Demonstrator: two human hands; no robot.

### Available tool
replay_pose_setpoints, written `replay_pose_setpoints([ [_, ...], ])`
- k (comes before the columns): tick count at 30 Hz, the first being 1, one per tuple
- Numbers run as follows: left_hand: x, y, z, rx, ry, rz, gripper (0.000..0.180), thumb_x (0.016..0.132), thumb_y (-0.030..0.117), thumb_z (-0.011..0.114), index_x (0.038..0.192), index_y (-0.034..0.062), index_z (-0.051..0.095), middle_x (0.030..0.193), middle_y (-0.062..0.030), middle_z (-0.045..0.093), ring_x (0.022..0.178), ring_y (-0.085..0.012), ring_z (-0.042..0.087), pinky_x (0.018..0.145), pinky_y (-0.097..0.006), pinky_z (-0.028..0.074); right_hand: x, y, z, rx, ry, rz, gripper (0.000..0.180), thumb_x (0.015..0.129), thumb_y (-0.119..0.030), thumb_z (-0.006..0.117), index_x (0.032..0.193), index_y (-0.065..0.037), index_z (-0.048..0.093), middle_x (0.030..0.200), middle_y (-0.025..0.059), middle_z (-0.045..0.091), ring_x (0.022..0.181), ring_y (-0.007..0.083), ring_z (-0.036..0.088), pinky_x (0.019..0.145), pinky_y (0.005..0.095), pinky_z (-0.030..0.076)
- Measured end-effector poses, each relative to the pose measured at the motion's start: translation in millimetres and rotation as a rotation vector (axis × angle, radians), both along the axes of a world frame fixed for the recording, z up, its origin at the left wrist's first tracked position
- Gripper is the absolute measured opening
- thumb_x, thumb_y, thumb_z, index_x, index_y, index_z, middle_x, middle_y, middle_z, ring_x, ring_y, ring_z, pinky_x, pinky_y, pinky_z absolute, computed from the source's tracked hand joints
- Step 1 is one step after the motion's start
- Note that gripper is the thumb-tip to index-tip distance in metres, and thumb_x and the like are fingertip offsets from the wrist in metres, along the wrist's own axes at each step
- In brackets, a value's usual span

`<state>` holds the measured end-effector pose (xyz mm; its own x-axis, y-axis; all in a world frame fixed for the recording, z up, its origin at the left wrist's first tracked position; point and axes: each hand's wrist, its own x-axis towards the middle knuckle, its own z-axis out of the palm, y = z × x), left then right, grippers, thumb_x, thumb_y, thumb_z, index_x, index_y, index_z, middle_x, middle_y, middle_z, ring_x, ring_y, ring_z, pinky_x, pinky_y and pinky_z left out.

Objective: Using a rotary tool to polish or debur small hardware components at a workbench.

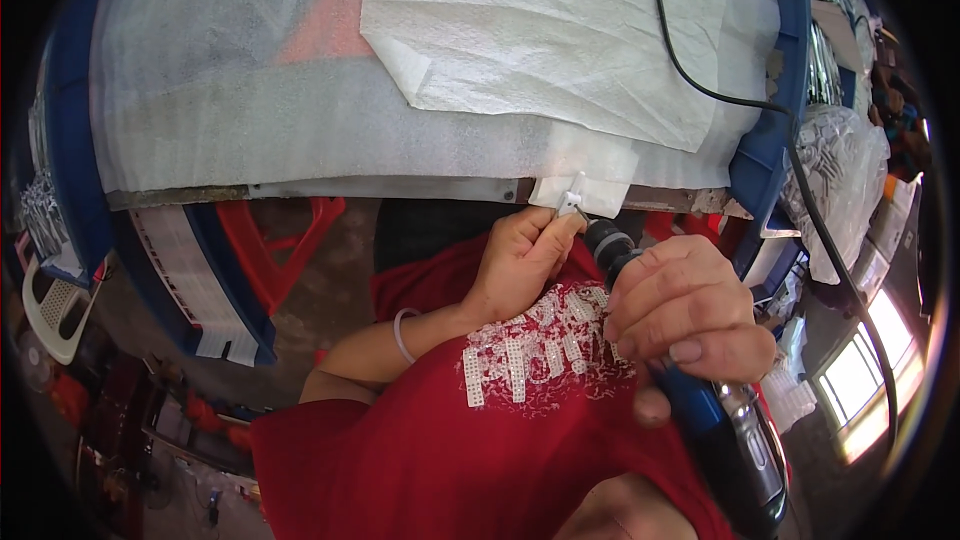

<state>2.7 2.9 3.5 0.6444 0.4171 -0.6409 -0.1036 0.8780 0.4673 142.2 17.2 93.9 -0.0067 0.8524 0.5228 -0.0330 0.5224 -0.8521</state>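
Pinching one small white piece (pixel 571 202), left hand (pixel 520 260); right hand (pixel 680 305) fingers grip one rotary tool (pixel 700 410).

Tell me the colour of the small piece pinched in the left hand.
White, seen in the head view: small piece in left hand.

This looks like a small workshop or home workplace for handwork. A desk (pixel 300 130) covered in white foam sheeting (pixel 250 40) and paper towel (pixel 540 30) dominates the view. A black power cable (pixel 700 80) crosses the desk's right end. Below the desk stands a red plastic stool (pixel 275 250); right of the desk lie bagged small parts (pixel 840 170). Left of the desk, cluttered items sit on the floor.
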Motion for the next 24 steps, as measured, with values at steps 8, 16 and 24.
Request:
replay_pose_setpoints([
  [8, -7.4, 5.4, -4.7, -0.076, -0.158, -0.033, 0.026, 0.097, 0.024, 0.049, 0.093, 0.0009, 0.062, 0.061, 0.0046, 0.046, 0.047, -0.0026, 0.038, 0.043, -0.019, 0.029, 16.3, -22.3, 5.2, -0.197, 0.159, -0.054, 0.053, 0.073, -0.012, 0.074, 0.115, 0.000, 0.045, 0.071, 0.0107, 0.059, 0.065, 0.0215, 0.061, 0.059, 0.0347, 0.052],
  [16, -26.2, 28.1, 32.0, 0.089, -0.288, -0.311, 0.034, 0.100, 0.028, 0.042, 0.111, -0.0003, 0.057, 0.074, 0.0007, 0.053, 0.052, -0.0042, 0.045, 0.049, -0.019, 0.037, 17.3, -22.5, -3.4, -1.061, 0.170, -0.216, 0.039, 0.072, -0.003, 0.070, 0.107, 0.003, 0.053, 0.073, 0.0036, 0.060, 0.065, 0.0104, 0.060, 0.058, 0.0227, 0.047],
  [24, -87.7, 94.2, 84.0, 0.733, -0.089, -0.398, 0.029, 0.094, 0.003, 0.046, 0.121, 0.0000, 0.055, 0.085, -0.0033, 0.049, 0.064, -0.0088, 0.054, 0.059, -0.022, 0.046, 26.9, -39.5, 11.9, -0.699, 0.179, -0.372, 0.044, 0.072, -0.014, 0.068, 0.108, 0.000, 0.047, 0.068, 0.0081, 0.057, 0.055, 0.0137, 0.055, 0.050, 0.0236, 0.045],
])
